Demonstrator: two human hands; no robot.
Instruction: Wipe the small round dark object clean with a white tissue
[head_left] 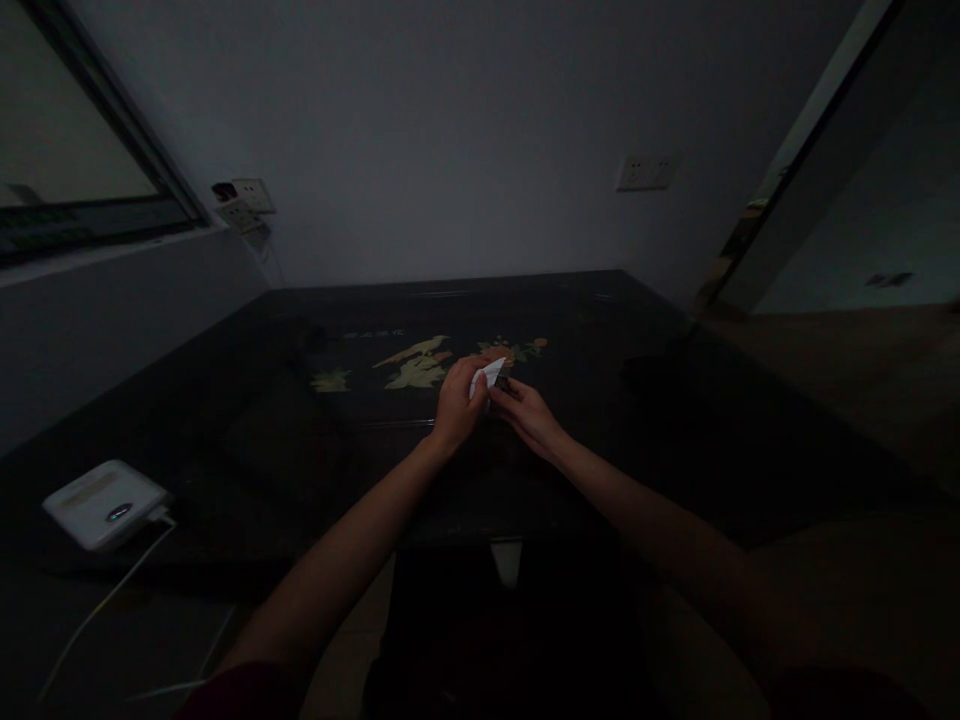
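Light dim; small dark object [503, 384] at the right hand's [532, 414] fingertips mostly hidden, identity unclear; right grip narrow, pinching it; white sheet [491, 371] partly covered by fingers, held in the left hand's [455, 402] grip; both hands together over the dark, glossy tabletop [225, 450], beside a bird-and-flower picture [415, 366]; plain wall [450, 150] along the far edge; near edge passes beneath the forearms; white box [94, 500] at left, well apart from hands; sleeves cut off below.

2 bare forearms [379, 520] angle inward; left hand [457, 403] and right hand [531, 415] curl close together.
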